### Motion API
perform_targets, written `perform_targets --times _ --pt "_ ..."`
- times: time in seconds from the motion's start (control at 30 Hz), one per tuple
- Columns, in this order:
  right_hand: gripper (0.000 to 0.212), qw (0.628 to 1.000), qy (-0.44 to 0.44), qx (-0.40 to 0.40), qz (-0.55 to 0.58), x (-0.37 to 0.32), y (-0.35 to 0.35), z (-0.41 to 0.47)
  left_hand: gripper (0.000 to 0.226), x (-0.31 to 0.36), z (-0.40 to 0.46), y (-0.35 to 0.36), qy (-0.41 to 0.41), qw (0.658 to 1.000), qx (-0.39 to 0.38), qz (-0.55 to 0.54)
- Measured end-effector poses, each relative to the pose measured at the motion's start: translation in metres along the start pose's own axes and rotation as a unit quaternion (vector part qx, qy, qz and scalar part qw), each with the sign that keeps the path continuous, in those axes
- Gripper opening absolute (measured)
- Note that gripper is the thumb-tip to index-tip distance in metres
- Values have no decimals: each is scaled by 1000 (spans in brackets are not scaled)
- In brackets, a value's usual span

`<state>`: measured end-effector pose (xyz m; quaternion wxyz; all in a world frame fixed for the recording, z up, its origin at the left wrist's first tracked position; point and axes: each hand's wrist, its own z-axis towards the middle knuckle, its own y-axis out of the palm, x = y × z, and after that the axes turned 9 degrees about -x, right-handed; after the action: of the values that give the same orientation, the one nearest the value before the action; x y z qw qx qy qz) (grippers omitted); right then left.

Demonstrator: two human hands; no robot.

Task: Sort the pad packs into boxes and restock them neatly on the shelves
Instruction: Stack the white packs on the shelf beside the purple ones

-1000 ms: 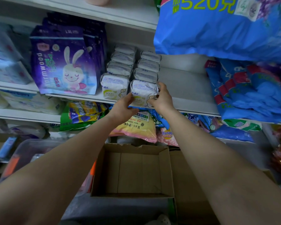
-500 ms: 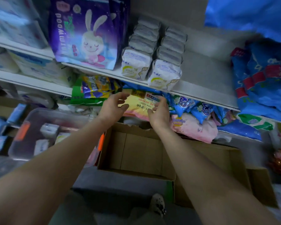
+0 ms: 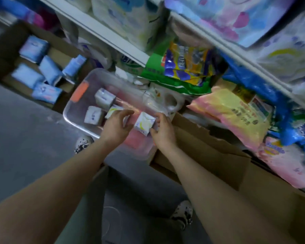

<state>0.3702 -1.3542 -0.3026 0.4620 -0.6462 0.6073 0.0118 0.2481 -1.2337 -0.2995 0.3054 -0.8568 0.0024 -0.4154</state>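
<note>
A small white pad pack [image 3: 144, 123] stands in the clear plastic bin [image 3: 69, 117] on the floor. My right hand [image 3: 163, 132] pinches it, thumb at its lower corner and fingers along its right side. Just left of the pack, my left hand [image 3: 115, 125] hovers with loosely curved fingers and holds nothing. Two more white packs [image 3: 105, 99] [image 3: 93, 115] lie further left in the bin. The image is motion-blurred.
An open cardboard box [image 3: 201, 147] sits right of the bin. Another cardboard box [image 3: 5, 41] at the far left holds several blue packs [image 3: 48, 70]. Shelves [image 3: 113, 39] above carry stacked bags, including a green one [image 3: 180, 71] and a pink-yellow one [image 3: 227, 110]. My feet [image 3: 181, 214] are below.
Both hands dropped from the shelf's white pad packs down to the clear bin. The view swung down and left. My right hand took hold of a white pack.
</note>
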Motion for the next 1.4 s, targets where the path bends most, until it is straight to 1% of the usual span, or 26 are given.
perform_targets --times 0.1,0.17,0.23,0.33,0.37,0.4,0.43,0.47,0.53,0.57,0.63,0.7,0.73,0.77,0.8,0.83,0.87,0.9,0.93,1.03,1.07,1.13,1.2,1.27,1.4 --pt "50 998 -13 -38 -39 2 40 37 51 -55 17 -14 -52 998 4 40" --pt "56 995 -1 -61 -83 8 63 64 57 -91 33 -20 -76 996 -11 54" --pt "64 990 34 -81 -112 17 82 90 60 -124 50 -21 -93 993 -23 69" --pt "75 983 98 -90 -126 32 104 126 57 -157 76 -19 -114 989 -38 91" --pt "78 981 123 -87 -125 38 110 137 56 -169 87 -16 -128 984 -53 113" --pt "80 978 146 -82 -124 44 117 148 59 -179 98 -12 -143 977 -75 143" --pt "80 975 166 -77 -125 49 122 158 67 -188 110 -9 -156 970 -90 165" --pt "80 972 181 -74 -132 54 127 168 71 -195 121 -6 -174 960 -102 192" --pt "77 964 208 -73 -150 63 138 185 59 -197 137 -3 -209 949 -100 212" --pt "75 962 216 -67 -156 66 143 191 61 -197 143 -1 -222 946 -95 217" --pt "64 962 209 -34 -171 70 151 197 65 -204 154 3 -229 946 -90 212" --pt "55 967 163 3 -194 69 155 198 51 -220 162 8 -198 949 -92 227" --pt "55 971 131 16 -200 68 157 196 44 -226 165 10 -189 949 -89 236" --pt "61 974 100 29 -202 68 159 193 39 -227 166 11 -194 949 -88 234" --pt "72 977 78 40 -194 69 162 192 37 -226 168 14 -201 947 -87 236" --pt "84 980 77 47 -177 70 164 191 35 -225 169 16 -207 944 -87 243" --pt "94 982 95 47 -155 72 164 192 34 -223 169 18 -204 944 -78 248" --pt "100 982 123 37 -138 74 165 194 34 -222 168 18 -197 945 -72 251" --pt "101 978 148 19 -144 76 163 196 36 -222 167 18 -188 947 -71 250" --pt "96 956 166 -68 -232 77 155 196 41 -221 161 19 -181 956 -72 221" --pt "94 952 175 -95 -231 77 154 193 39 -217 157 19 -175 958 -66 218" --pt "87 951 195 -136 -197 76 153 183 32 -206 145 16 -162 959 -57 227" --pt "82 956 189 -162 -155 76 153 171 28 -193 133 14 -136 964 -39 226" --pt "75 963 171 -177 -110 73 152 160 31 -180 121 10 -127 969 -24 212" --pt "53 968 155 -189 -58 55 134 143 39 -151 99 6 -121 980 -9 160"
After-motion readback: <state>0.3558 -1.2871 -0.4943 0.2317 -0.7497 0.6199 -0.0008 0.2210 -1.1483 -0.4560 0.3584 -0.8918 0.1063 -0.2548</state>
